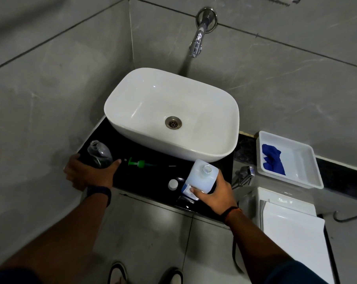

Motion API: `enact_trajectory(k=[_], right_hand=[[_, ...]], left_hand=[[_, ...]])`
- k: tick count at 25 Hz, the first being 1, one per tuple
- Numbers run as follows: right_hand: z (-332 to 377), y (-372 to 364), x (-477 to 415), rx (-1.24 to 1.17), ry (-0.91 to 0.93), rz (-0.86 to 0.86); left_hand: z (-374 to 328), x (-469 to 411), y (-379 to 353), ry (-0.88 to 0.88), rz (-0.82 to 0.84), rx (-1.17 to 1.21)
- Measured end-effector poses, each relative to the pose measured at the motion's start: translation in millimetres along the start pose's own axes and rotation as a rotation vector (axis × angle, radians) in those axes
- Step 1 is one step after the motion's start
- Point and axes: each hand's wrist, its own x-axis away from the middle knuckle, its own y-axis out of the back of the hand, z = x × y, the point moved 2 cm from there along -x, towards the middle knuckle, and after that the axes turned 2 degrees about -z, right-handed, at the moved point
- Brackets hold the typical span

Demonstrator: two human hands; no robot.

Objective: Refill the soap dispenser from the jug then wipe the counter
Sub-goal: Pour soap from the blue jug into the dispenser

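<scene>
Our left grip (89, 175) holds the open dispenser (97, 151), our right grip (217, 193) the uncapped jug (202, 175). Pouring and wiping remain, we judge.

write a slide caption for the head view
Left hand holds the open soap dispenser while the right hand grips the uncapped jug on the black counter.

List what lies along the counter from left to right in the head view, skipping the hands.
bottle → pump → cap → jug → tray, with a blue cloth in its left part.
</scene>
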Motion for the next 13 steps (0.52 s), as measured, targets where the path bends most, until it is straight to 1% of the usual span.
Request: enact_trajectory(k=[1,3,5,8,10,13], right_hand=[[-0.3,0.2,0.4,-0.002,0.000,0.002],[-0.7,0.4,0.7,-0.006,-0.006,0.002],[0.3,0.9,1.2,-0.004,-0.009,-0.001],[0.3,-0.5,3.9,-0.006,-0.024,-0.039],[0.3,-1.2,8.5,-0.012,-0.038,-0.068],[0.5,-2.0,9.7,0.001,-0.038,-0.057]], left_hand=[[3.6,-5.2,-5.3,0.006,0.073,-0.003],[10.8,-16.7,-17.6,-0.058,0.194,0.000],[15.6,-24.7,-28.2,-0.109,0.269,0.059],[17.8,-27.2,-32.3,-0.069,0.284,0.099],[17.4,-28.6,-30.9,-0.083,0.291,0.057],[11.1,-35.9,-33.0,-0.070,0.301,0.014]])
